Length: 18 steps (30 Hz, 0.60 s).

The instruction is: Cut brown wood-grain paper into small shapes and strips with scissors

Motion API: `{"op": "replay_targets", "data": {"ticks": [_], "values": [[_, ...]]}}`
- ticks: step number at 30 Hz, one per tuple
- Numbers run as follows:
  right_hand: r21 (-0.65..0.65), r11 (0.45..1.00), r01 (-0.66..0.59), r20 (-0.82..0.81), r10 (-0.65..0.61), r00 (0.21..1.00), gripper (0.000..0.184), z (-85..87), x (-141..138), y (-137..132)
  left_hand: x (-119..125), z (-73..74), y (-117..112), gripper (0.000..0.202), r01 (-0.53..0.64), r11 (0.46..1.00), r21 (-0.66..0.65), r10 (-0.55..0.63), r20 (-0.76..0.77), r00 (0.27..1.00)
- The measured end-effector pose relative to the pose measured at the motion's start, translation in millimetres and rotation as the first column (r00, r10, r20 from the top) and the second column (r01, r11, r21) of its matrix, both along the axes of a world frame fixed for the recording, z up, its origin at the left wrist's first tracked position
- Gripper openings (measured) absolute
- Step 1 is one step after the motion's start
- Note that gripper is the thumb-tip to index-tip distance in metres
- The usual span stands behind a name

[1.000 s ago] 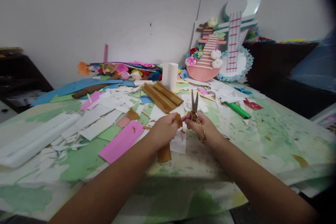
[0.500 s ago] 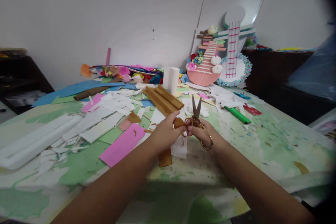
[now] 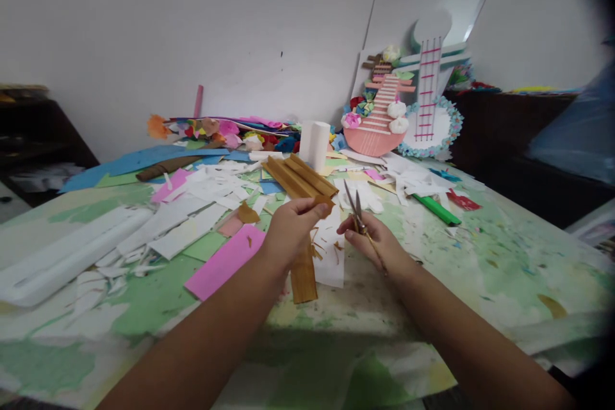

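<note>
My left hand (image 3: 289,229) pinches a small brown paper piece (image 3: 325,203) between thumb and fingers, above a brown paper strip (image 3: 304,277) lying on the table. My right hand (image 3: 373,245) grips gold-handled scissors (image 3: 358,218), blades pointing up and away, nearly closed. The two hands sit a little apart over a white sheet (image 3: 331,250) strewn with thin brown slivers. A pink paper rectangle (image 3: 225,261) lies just left of my left hand.
A stack of folded brown paper (image 3: 298,178) and a white roll (image 3: 314,141) stand beyond the hands. White scraps (image 3: 202,192), a green marker (image 3: 436,209), coloured paper flowers (image 3: 221,128) and a pink guitar-shaped craft (image 3: 384,116) crowd the paint-stained table (image 3: 504,256).
My hands have drawn apart; the left lifted the brown piece up and away from the scissors. The scissors tilted left and their blades closed. Brown slivers now lie on the white sheet.
</note>
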State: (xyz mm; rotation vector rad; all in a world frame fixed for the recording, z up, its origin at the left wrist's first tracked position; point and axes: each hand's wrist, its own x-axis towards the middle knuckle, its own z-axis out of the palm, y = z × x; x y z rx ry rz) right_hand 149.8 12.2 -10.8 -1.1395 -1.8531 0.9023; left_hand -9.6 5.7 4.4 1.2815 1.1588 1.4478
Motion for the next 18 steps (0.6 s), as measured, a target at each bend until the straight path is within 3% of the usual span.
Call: {"op": "replay_targets", "data": {"ticks": [3,5,12,18], "values": [[0.076,0.995,0.056,0.168,-0.068,0.983,0.017,0.2,-3.8,-2.3,0.9,1.5,1.0,0.018,0.069,0.997,-0.028,-0.058,0.278,0.959],[0.108,0.991,0.074,0.239,-0.098,0.966,0.02,-0.2,-6.4,-3.5,2.5,2.2,0.5,0.017,0.105,0.994,-0.023,-0.089,0.358,0.929],[0.125,0.992,0.023,0.287,-0.058,0.956,0.021,4.8,-16.2,-17.4,7.9,-0.9,-4.6,0.013,0.124,0.992,0.024,-0.124,0.366,0.922],[0.134,0.991,0.012,0.223,-0.042,0.974,0.023,2.8,-15.7,-17.2,10.0,-5.8,-9.1,0.016,0.149,0.987,0.066,-0.16,0.239,0.958]]}}
